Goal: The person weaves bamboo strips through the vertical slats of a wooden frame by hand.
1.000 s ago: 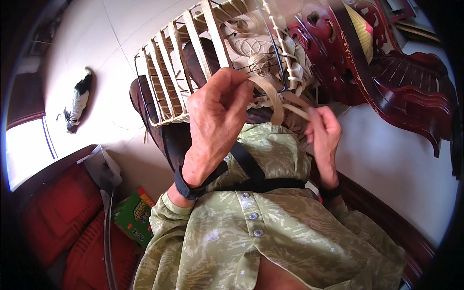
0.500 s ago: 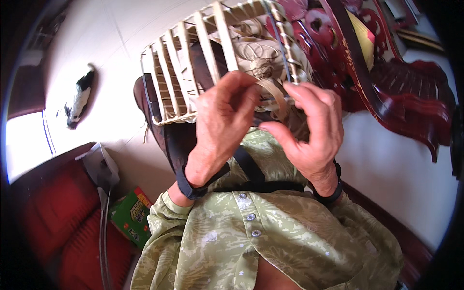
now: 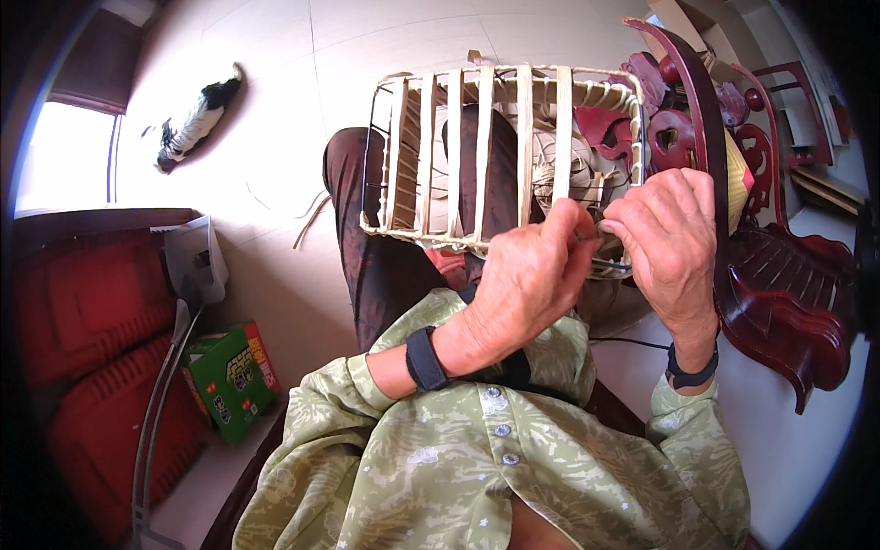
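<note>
A half-woven basket (image 3: 525, 137) rests across my lap, its dark wire frame wrapped with pale tan strips and its slats set apart. At its near right corner my left hand (image 3: 536, 275) is closed in a pinch, fingertips against the rim. Close beside it, my right hand (image 3: 667, 240) is also closed, thumb and forefinger pressed together near the right-hand side of the frame. What either pinch holds is hidden by the fingers. Behind the slats and near the fingertips lies a tangle of tan strips (image 3: 550, 174).
A carved dark-red wooden chair (image 3: 779, 302) stands close on the right. At lower left are a red cushioned seat (image 3: 101, 293), a green box (image 3: 231, 380) and a curved metal stand (image 3: 158, 431). A black-and-white cat (image 3: 197, 119) lies on the pale floor (image 3: 275, 55).
The view has shifted, and the basket now sits straighter and farther right. My right hand has gone from spread fingers to a pinch. The tan loop between my hands no longer shows.
</note>
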Demonstrator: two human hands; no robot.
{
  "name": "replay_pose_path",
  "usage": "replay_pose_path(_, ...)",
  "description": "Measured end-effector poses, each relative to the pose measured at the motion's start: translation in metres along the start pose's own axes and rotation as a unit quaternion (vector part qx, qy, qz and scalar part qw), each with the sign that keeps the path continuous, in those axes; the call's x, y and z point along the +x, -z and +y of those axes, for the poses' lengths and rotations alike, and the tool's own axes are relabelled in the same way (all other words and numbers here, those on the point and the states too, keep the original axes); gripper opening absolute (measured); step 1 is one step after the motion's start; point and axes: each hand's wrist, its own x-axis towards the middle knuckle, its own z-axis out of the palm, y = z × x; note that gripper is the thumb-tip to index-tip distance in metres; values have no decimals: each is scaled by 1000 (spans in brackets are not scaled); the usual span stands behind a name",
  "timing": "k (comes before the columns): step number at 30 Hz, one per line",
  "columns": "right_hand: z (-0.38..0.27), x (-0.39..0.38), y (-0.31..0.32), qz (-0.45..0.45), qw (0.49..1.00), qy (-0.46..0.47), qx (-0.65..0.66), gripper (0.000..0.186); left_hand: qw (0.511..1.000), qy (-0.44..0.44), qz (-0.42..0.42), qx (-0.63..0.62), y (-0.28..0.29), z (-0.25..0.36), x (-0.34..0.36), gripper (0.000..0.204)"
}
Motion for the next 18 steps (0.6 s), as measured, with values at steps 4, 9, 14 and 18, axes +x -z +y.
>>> replay_pose_path(4,3,7,-7,-19,999,1,36,17,999,-30,13,28,-3,1,-5,19)
replay_pose_path(9,7,-1,-23,-83,988,-59,120,16,990,-96,2,105,-5,-6,-7,20)
replay_pose_path(14,10,-3,-26,-77,984,-77,139,15,979,-141,-36,142,-3,-13,-6,24)
replay_pose_path(18,12,0,-24,-66,987,-70,132,16,982,-141,-9,126,-5,-11,-4,30)
